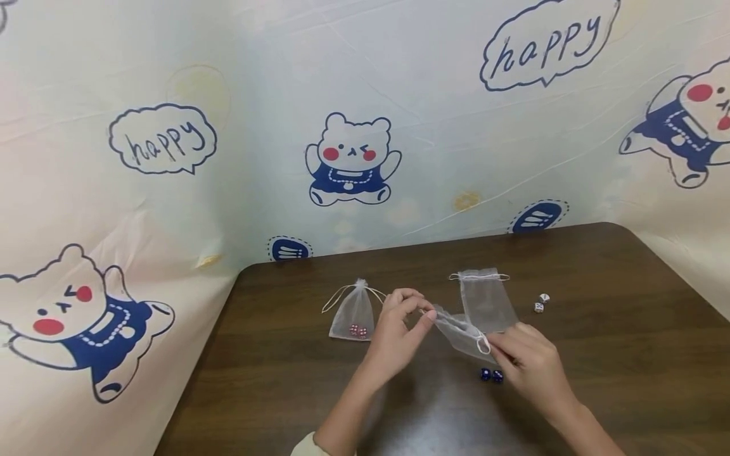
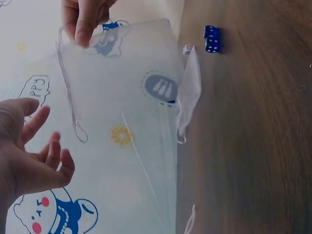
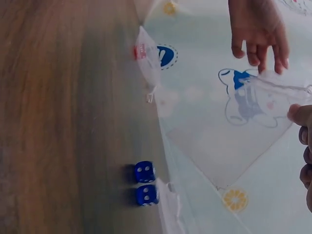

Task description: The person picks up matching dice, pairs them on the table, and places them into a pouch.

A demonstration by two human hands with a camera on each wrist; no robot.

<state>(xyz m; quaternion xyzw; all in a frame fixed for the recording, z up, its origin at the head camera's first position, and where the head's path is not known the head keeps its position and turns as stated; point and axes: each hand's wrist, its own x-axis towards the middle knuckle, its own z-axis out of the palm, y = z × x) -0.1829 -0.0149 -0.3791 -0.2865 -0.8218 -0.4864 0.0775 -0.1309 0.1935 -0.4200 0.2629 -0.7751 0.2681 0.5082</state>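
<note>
A sheer white drawstring bag (image 1: 464, 339) hangs above the table, its corner by the drawstring loop pinched by my right hand (image 1: 533, 367). Opposite, at the bag's mouth end, is my left hand (image 1: 399, 329). Its fingers are loosely bent and spread, and the left wrist view has them a little apart from the bag's cord. No dice show inside this bag. Two blue dice (image 1: 492, 375) lie on the table just below it, near my right hand. Behind it, another sheer bag (image 1: 487, 301) lies flat, partly overlapped by the held one.
Beyond my left hand stands a cinched sheer bag (image 1: 345, 316) with red dice (image 1: 358, 331) inside. Two white dice (image 1: 540, 304) lie at the right on the brown table (image 1: 616, 316). A printed cloth backdrop (image 1: 433, 126) rises behind the table's far edge.
</note>
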